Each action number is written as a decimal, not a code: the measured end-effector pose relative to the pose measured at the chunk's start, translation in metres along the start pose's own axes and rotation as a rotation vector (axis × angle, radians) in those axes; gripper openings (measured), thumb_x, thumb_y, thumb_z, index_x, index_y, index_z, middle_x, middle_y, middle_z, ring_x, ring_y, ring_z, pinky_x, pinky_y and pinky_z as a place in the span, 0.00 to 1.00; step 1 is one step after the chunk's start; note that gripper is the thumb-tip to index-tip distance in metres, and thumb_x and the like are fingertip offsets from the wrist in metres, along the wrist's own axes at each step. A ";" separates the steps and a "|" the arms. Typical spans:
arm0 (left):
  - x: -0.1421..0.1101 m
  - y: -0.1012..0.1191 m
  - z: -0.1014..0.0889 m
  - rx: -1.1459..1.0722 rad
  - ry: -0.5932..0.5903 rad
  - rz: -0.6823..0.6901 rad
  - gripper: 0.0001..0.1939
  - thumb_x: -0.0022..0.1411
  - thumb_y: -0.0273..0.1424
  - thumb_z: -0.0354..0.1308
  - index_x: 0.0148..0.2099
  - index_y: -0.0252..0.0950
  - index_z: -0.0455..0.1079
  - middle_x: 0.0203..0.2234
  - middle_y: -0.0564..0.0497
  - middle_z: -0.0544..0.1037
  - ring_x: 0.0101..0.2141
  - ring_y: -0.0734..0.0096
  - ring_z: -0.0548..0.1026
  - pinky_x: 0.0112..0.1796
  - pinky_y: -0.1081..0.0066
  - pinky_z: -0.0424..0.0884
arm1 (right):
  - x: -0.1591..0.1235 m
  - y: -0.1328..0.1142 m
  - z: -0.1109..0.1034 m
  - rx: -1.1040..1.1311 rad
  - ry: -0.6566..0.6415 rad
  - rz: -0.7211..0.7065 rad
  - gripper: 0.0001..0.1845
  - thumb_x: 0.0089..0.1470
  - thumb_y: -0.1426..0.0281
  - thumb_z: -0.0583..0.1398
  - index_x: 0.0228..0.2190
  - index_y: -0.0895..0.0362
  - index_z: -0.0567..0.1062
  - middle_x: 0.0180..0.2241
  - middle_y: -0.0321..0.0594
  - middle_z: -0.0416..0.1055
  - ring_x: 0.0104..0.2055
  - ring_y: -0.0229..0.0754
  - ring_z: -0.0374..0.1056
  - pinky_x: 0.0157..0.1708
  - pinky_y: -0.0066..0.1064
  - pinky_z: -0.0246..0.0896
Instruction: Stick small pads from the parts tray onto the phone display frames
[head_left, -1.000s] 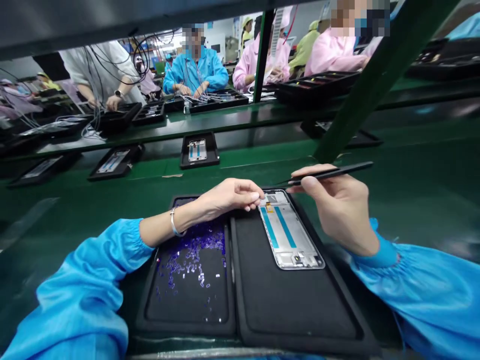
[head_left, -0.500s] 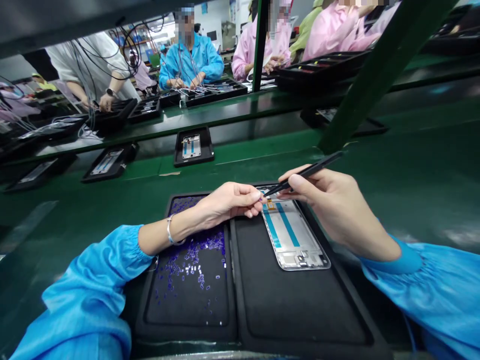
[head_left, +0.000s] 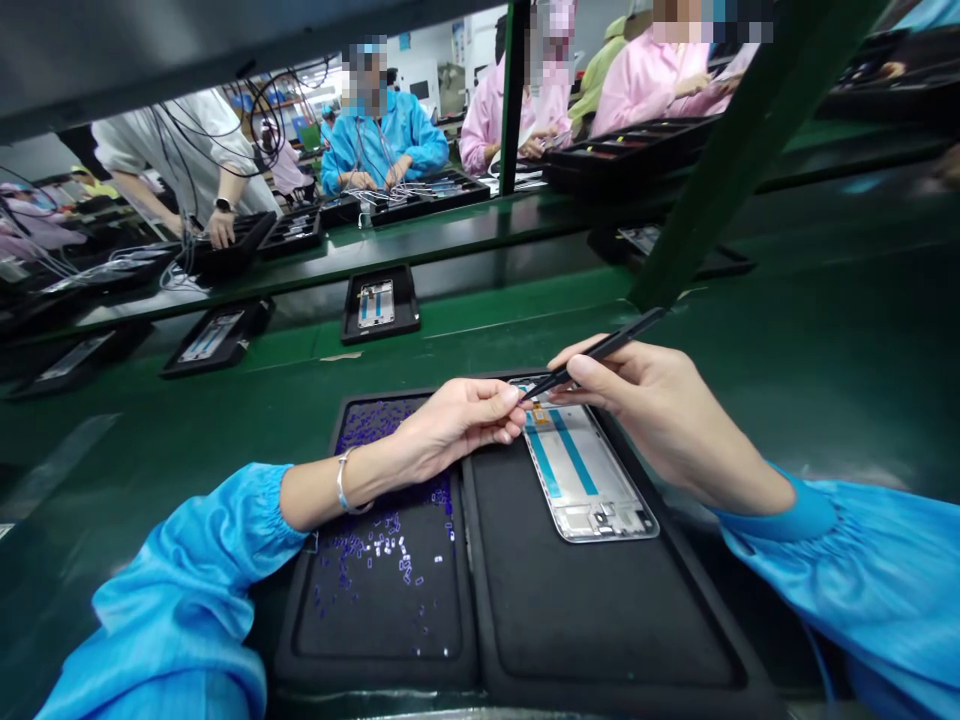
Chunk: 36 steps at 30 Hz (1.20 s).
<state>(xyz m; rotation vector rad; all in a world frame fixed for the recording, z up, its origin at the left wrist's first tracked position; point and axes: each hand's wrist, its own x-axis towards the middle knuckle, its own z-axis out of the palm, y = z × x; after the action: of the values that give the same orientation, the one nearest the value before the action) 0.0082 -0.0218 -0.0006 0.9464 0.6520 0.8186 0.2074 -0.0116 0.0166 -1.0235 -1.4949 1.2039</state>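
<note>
The left hand point(head_left: 472, 415) reaches across the upper part of a black tray point(head_left: 375, 640), thumb and forefinger pinched together right at the tips of a pair of black tweezers point(head_left: 611, 343); whether a tiny piece sits between those fingers is too small to tell. The right hand point(head_left: 645, 390) grips the tweezers between thumb and fingers, their points slanting down to the left. Beneath the tweezers, a silver phone frame point(head_left: 607, 490) lies at an angle along the right side of a second black tray point(head_left: 585, 610), its far end partly hidden by the hands. It bears two blue strips point(head_left: 576, 452) and an orange flex connector point(head_left: 540, 414). Small purple-edged pieces point(head_left: 386, 545) are scattered over the left tray, densest towards its far end. Both trays sit side by side on a green worktop point(head_left: 810, 340). Beyond them, another tray point(head_left: 406, 300) holds a similar frame point(head_left: 376, 303), and a co-worker in blue point(head_left: 412, 130) bends over white cables point(head_left: 382, 197).
</note>
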 end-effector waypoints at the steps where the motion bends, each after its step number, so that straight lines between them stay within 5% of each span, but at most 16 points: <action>1: 0.000 0.000 0.000 0.000 -0.001 0.000 0.16 0.57 0.38 0.67 0.34 0.28 0.70 0.27 0.52 0.72 0.28 0.82 0.69 0.35 0.76 0.64 | 0.000 0.000 0.000 0.001 -0.006 0.000 0.18 0.51 0.56 0.65 0.36 0.57 0.77 0.33 0.40 0.75 0.35 0.39 0.73 0.37 0.30 0.69; 16: 0.000 0.002 -0.001 0.138 -0.012 0.041 0.19 0.57 0.42 0.66 0.38 0.29 0.71 0.30 0.50 0.73 0.29 0.80 0.69 0.34 0.77 0.65 | 0.000 -0.006 -0.002 -0.008 -0.015 -0.021 0.18 0.49 0.58 0.66 0.33 0.60 0.76 0.30 0.41 0.75 0.33 0.40 0.73 0.34 0.30 0.69; 21: -0.003 0.010 -0.004 0.631 0.004 0.170 0.18 0.66 0.43 0.56 0.41 0.31 0.71 0.34 0.49 0.74 0.34 0.73 0.71 0.38 0.72 0.66 | 0.002 -0.010 -0.006 0.081 0.027 0.040 0.18 0.46 0.58 0.68 0.30 0.60 0.76 0.27 0.40 0.72 0.31 0.38 0.72 0.35 0.31 0.70; 26: -0.019 0.000 0.024 1.382 -0.300 0.427 0.09 0.68 0.34 0.53 0.42 0.34 0.68 0.42 0.47 0.70 0.43 0.66 0.66 0.46 0.66 0.64 | 0.002 -0.015 -0.008 0.126 0.055 0.065 0.15 0.46 0.59 0.68 0.28 0.57 0.77 0.28 0.40 0.71 0.31 0.37 0.70 0.34 0.31 0.72; 29: -0.024 -0.012 0.041 1.754 -0.391 0.512 0.11 0.71 0.35 0.47 0.43 0.34 0.66 0.43 0.44 0.69 0.41 0.63 0.65 0.39 0.65 0.65 | 0.002 -0.016 -0.009 0.130 0.060 0.053 0.13 0.47 0.60 0.68 0.28 0.57 0.77 0.29 0.40 0.71 0.32 0.36 0.69 0.34 0.29 0.73; 36: -0.023 -0.023 0.047 1.944 -0.413 0.608 0.17 0.72 0.41 0.44 0.41 0.33 0.65 0.41 0.44 0.68 0.37 0.62 0.64 0.34 0.64 0.65 | 0.003 -0.015 -0.012 0.116 0.055 0.035 0.12 0.47 0.60 0.68 0.28 0.56 0.77 0.30 0.40 0.70 0.33 0.37 0.69 0.35 0.30 0.73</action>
<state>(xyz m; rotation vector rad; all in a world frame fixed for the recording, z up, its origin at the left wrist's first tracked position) 0.0396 -0.0695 0.0024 3.0765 0.6800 0.2108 0.2176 -0.0084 0.0327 -1.0000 -1.3541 1.2620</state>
